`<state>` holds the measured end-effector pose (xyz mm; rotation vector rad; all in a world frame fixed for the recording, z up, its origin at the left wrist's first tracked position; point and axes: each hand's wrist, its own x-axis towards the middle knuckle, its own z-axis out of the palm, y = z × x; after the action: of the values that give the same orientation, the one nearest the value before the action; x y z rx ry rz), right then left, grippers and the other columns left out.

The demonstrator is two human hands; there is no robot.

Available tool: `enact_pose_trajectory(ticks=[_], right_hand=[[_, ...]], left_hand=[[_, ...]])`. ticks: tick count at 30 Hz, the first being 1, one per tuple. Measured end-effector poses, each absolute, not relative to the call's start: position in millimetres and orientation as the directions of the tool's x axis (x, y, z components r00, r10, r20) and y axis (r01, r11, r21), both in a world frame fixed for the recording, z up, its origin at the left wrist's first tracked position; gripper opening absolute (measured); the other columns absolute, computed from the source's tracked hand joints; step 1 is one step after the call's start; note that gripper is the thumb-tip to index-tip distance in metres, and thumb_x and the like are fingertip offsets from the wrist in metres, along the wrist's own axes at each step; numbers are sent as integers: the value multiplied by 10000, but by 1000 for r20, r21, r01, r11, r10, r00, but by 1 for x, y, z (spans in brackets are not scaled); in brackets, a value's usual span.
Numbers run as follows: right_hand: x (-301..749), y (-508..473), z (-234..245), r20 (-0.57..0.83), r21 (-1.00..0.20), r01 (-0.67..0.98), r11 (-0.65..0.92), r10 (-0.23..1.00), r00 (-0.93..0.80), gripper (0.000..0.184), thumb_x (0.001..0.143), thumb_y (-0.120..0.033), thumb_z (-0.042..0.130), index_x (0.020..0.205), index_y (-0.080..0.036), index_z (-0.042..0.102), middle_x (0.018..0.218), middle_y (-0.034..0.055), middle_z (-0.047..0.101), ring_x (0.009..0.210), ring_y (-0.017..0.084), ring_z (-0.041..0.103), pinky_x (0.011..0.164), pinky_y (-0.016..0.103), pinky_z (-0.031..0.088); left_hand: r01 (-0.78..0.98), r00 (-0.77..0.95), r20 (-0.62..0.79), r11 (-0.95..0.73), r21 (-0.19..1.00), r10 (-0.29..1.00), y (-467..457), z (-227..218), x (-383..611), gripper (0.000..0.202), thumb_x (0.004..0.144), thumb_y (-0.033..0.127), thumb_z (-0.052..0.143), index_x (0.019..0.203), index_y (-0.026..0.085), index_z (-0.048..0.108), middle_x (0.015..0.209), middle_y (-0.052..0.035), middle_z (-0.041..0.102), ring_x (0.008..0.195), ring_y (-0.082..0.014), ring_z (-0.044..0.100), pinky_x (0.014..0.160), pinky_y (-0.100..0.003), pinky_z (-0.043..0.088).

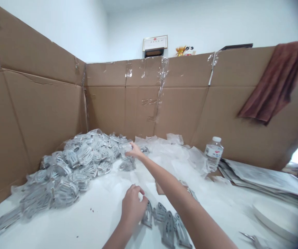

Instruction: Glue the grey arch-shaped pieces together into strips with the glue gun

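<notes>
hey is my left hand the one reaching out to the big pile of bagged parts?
No, the right hand is at the edge of the bagged pile, while the left hand is beside loose gray parts.

- Pictured bare and slim-fingered: the left hand (132, 205) and the right hand (134, 151).
- Also bare, as far as visible: the left forearm (120, 235) and right forearm (175, 190), slender, tapering.

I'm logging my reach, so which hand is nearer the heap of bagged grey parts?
Right. The right hand is at the right end of the heap; the left hand is apart from it, beside the loose grey parts.
</notes>
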<state>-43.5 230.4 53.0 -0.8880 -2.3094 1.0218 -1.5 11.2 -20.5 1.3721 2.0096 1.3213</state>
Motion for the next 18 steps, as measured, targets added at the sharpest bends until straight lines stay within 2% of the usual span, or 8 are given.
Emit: enact_pose_trajectory(ticks=[3,6,10,13,15,18], right_hand=[[-20,230,70,114,-881,250,402,693,-712,402,953,-362,565,1269,-118,520,1132,80,571,956,115,593,816,276,556],[9,225,83,92,-946,138,293,651,-754,383,947,-344,577,1252,-116,532,1134,78,573,959,113,595,807,266,558],[51,206,87,31,-988,67,142,591,-806,320,940,-322,588,1168,-98,573,1053,62,597,914,99,600,795,257,555],[82,181,81,-8,-999,33,36,553,-833,281,937,-312,593,1108,-89,593,1004,51,609,884,89,603,791,250,552],[102,164,75,-25,-1000,12,-27,540,-841,263,934,-303,598,1079,-84,601,990,48,613,881,87,605,793,246,549],[128,143,64,-36,-994,-30,-109,560,-828,236,929,-294,605,1023,-77,609,939,37,615,846,78,602,781,236,543]], left_hand=[[436,-485,190,47,899,853,17,-27,-7,123,811,189,619,928,151,624,1013,-41,624,939,-173,570,902,-364,457],[320,-539,187,-6,947,821,22,-29,-13,306,835,238,621,1124,151,574,1135,-68,604,899,-155,588,881,-358,492],[197,-625,191,-84,977,757,23,-25,-18,629,768,329,661,1325,169,418,1391,-140,449,1043,-204,584,907,-355,496],[110,-597,181,-144,983,781,22,-19,-18,743,719,428,696,1359,229,374,1479,-129,370,1167,-241,549,856,-317,517],[35,-529,154,-159,987,834,20,-17,-17,726,740,476,672,1362,250,374,1462,-124,407,1134,-228,581,823,-308,532],[-78,-390,82,-122,989,917,19,-16,-15,647,815,527,600,1348,212,409,1299,-135,555,949,-187,650,759,-322,557]])
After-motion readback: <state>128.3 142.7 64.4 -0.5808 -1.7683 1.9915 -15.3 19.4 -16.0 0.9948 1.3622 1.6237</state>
